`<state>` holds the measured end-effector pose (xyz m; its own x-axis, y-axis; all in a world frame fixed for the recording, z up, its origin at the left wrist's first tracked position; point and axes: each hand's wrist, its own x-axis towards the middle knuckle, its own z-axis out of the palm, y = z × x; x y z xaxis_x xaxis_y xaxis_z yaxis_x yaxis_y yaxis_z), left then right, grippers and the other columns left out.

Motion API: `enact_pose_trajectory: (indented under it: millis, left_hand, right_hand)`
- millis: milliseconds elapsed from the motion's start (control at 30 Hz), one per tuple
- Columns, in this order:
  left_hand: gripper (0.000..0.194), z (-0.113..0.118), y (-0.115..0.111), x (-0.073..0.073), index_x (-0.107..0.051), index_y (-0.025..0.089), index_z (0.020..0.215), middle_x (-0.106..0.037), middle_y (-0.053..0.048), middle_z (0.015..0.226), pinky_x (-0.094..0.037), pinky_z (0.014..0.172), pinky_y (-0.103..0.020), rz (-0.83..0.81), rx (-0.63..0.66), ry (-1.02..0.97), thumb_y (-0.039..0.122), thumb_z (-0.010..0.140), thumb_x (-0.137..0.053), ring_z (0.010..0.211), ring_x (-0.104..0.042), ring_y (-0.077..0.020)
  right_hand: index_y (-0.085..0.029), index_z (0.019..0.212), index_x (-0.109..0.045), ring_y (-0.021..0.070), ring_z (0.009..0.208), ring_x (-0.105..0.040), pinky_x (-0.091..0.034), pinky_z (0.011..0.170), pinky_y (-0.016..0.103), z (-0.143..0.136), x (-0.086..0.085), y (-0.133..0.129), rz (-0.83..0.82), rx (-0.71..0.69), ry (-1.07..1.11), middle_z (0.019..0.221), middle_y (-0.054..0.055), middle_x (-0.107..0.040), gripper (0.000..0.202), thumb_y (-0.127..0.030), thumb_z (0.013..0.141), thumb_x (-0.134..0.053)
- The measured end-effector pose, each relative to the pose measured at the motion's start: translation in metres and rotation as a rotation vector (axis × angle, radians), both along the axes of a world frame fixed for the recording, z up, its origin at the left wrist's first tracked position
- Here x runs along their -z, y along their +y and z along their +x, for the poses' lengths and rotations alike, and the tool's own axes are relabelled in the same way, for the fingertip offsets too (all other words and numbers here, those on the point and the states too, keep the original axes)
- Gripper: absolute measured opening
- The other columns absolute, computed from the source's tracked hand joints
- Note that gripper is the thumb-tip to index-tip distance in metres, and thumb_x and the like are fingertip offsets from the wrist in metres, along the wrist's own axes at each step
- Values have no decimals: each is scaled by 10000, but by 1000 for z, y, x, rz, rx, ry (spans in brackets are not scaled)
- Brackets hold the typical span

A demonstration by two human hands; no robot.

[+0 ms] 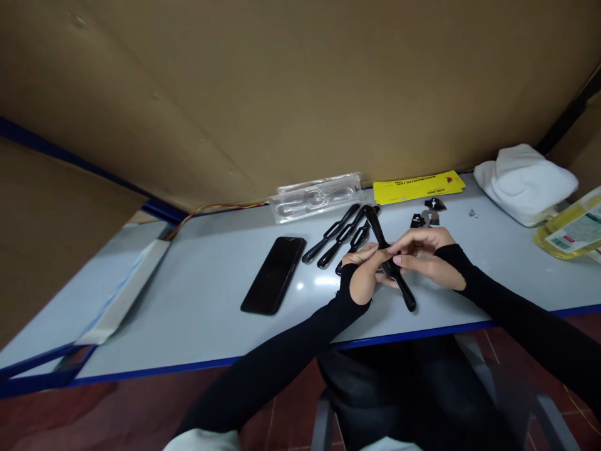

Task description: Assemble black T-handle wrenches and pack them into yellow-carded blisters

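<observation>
A black spokeshave [404, 291] with two long handles slants over the front part of the table. My left hand [366, 269] is closed around its middle from the left, thumb on top. My right hand [425, 257] meets it from the right, thumb and fingers pinched at the tool's middle; any small part between those fingertips is hidden. Just beyond my left hand lie several more black spokeshaves [331, 233], partly covered by it. Past my right hand sit dark metal blades and small black parts [429, 217], and a few tiny screws [473, 214].
A black phone [273, 275] lies left of the spokeshaves. Clear plastic blister packs [317, 197] and yellow printed cards [417, 186] rest along the back wall. On the right are a white cloth-like bundle [526, 181] and a bottle of yellow liquid [573, 225]. The table edge [413, 335] is blue.
</observation>
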<state>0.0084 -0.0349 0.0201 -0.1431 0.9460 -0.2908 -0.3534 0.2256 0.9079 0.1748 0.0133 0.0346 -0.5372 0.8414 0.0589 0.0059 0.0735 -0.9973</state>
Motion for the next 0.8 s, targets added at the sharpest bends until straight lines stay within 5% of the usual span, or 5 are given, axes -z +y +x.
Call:
enact_pose_trajectory:
  millis: [200, 533, 800]
  left_hand:
    - [373, 0, 0, -2, -808, 75, 904, -757, -114, 831, -651, 470, -379, -37, 9, -14, 330, 634, -847, 674, -779, -301]
    - [357, -3, 2, 4, -793, 82, 898, -775, -123, 756, -686, 546, -471, -56, 29, -105, 348, 671, -864, 731, -802, -367]
    - [401, -2, -1, -2, -795, 82, 883, -781, -133, 837, -680, 516, -410, -30, 39, -59, 416, 683, -893, 716, -803, -333]
  right_hand:
    - [-160, 816, -795, 171, 564, -692, -471, 433, 246, -2, -2, 2, -168, 39, -8, 672, 44, -739, 411, -464, 615, -987]
    - [-186, 776, -710, 141, 570, -681, -483, 441, 234, -5, 4, -3, -19, 119, 30, 790, 54, -783, 447, -538, 674, -967]
    - [-180, 762, -734, 137, 578, -646, -532, 537, 272, -6, 1, -1, 3, 142, 21, 718, 35, -743, 497, -606, 645, -962]
